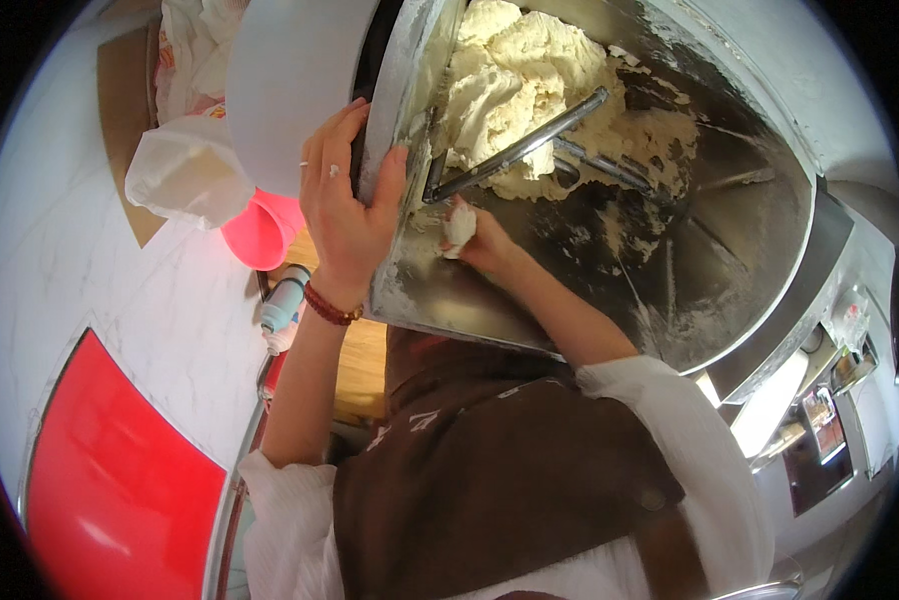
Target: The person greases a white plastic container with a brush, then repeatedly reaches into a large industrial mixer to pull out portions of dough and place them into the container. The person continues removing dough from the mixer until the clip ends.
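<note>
Before me is a metal dough mixer trough (749,247), its inner wall smeared with dough and flour. A large pale mass of dough (524,82) lies at its far left, around the steel mixing bar (524,150). My left hand (348,176) grips the trough's floury left edge (397,97), thumb over the top and fingers on the outer side. Inside, below the bar's near end, my right hand (487,240) holds a small lump of dough (461,229) against or near the left wall. Some of its fingers are hidden.
Left of the mixer are a pink plastic container (258,236), a translucent plastic bag (187,172) and a light blue bottle (284,300). A glossy red panel (127,480) stands at lower left. The bent bar obstructs the trough's middle.
</note>
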The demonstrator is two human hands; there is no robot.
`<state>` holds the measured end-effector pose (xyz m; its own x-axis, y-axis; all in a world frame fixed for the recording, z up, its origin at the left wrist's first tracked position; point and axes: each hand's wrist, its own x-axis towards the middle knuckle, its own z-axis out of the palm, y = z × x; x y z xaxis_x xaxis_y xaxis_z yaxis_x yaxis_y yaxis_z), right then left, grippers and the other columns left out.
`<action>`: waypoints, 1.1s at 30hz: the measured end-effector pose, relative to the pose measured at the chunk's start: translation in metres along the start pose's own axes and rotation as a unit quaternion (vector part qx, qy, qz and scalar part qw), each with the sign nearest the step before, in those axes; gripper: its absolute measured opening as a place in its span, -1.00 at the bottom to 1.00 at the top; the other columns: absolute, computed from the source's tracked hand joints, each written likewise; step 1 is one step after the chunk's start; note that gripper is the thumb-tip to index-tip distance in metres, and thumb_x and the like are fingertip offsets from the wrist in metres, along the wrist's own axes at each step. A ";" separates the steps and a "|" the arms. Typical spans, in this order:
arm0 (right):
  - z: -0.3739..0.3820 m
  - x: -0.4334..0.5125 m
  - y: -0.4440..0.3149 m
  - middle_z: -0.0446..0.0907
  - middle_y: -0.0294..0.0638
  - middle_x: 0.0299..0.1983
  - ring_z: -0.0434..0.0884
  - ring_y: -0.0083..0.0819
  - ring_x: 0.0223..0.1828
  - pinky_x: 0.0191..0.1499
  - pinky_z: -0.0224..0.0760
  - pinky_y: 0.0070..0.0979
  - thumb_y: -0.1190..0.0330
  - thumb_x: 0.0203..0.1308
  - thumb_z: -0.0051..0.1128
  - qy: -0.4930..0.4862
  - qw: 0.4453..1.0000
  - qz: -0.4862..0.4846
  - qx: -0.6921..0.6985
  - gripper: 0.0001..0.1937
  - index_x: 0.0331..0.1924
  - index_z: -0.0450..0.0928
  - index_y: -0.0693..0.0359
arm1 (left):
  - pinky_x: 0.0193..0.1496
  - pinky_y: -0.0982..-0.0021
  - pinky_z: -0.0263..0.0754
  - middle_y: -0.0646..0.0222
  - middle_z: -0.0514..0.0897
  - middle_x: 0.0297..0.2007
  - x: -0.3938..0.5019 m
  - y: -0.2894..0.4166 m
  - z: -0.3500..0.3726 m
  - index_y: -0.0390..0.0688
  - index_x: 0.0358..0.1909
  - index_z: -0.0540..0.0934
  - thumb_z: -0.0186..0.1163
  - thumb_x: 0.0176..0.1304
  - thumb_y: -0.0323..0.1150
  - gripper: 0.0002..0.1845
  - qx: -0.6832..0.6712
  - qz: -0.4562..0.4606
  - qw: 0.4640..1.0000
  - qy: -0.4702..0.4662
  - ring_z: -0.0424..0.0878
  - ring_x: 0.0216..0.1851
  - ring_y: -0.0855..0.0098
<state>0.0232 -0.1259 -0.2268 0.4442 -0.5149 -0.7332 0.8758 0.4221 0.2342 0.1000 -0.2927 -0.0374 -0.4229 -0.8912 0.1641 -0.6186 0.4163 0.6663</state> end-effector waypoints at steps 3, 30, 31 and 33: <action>-0.009 -0.039 -0.018 0.46 -0.37 -0.32 0.42 -0.46 -0.36 -0.35 0.29 -0.48 0.10 0.21 -0.02 0.030 0.996 -0.009 -0.085 -0.73 -0.19 0.40 0.10 | 0.00 0.27 0.34 0.13 0.52 -0.06 0.003 0.002 0.000 -0.30 -0.07 0.44 0.22 0.05 -0.40 -0.62 0.004 0.000 1.000 0.000 0.46 -0.06 0.13; 0.033 -0.047 -0.208 0.55 -0.34 -0.39 0.51 -0.38 -0.22 0.10 0.18 -0.21 0.26 -0.01 0.06 0.139 0.105 -0.569 -0.804 -0.91 -0.51 0.53 0.02 | 0.02 0.25 0.32 0.09 0.50 -0.04 -0.001 0.001 -0.002 -0.35 -0.03 0.42 0.15 0.12 -0.44 -0.63 0.017 -0.007 0.999 -0.039 0.44 -0.03 0.11; 0.027 -0.046 -0.219 0.56 -0.35 -0.40 0.51 -0.38 -0.24 0.10 0.17 -0.23 0.26 0.03 0.03 0.153 0.133 -0.574 -0.794 -0.91 -0.48 0.54 0.02 | 0.02 0.25 0.32 0.09 0.50 -0.04 -0.001 0.001 0.000 -0.35 -0.03 0.42 0.15 0.11 -0.44 -0.63 0.015 -0.004 0.999 -0.037 0.44 -0.03 0.11; 0.022 -0.041 -0.217 0.56 -0.33 -0.42 0.51 -0.36 -0.28 0.07 0.18 -0.26 0.29 0.07 0.01 0.188 0.185 -0.590 -0.763 -0.90 -0.46 0.55 0.04 | 0.02 0.25 0.32 0.09 0.50 -0.04 0.002 0.001 -0.001 -0.36 -0.03 0.42 0.15 0.11 -0.45 -0.63 0.015 0.003 0.999 -0.035 0.44 -0.04 0.11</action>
<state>-0.1806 -0.2126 -0.2340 -0.1827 -0.9531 0.2411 -0.8793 0.0487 -0.4737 0.0996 -0.2943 -0.0358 -0.4719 -0.8739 0.1166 -0.6346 0.4285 0.6432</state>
